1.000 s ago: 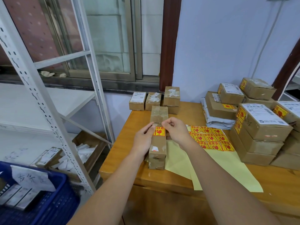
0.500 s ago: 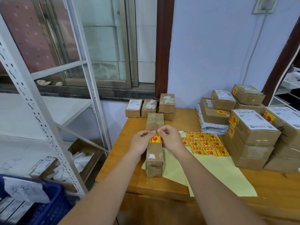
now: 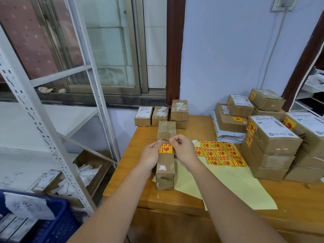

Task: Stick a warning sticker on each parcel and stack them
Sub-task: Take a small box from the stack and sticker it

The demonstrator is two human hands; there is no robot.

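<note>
Now both hands, left (image 3: 152, 155) and right (image 3: 182, 149), press a sticker (image 3: 165, 148) onto a parcel (image 3: 165, 165) on the wooden table (image 3: 175, 197).

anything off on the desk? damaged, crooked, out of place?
Minor only. The long parcel under both hands has scuffed, torn tape at its near end. A grey poly mailer sits squashed under the stacked boxes. The sticker sheet lies skewed on the yellow paper. Nothing spilled.

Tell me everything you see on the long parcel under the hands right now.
The long parcel is a narrow brown cardboard box wrapped in clear tape, lying flat, partly on the yellow sheet. A yellow-and-red warning sticker sits on its top. The left hand touches its left side; the right hand is at the sticker's right edge.
</note>
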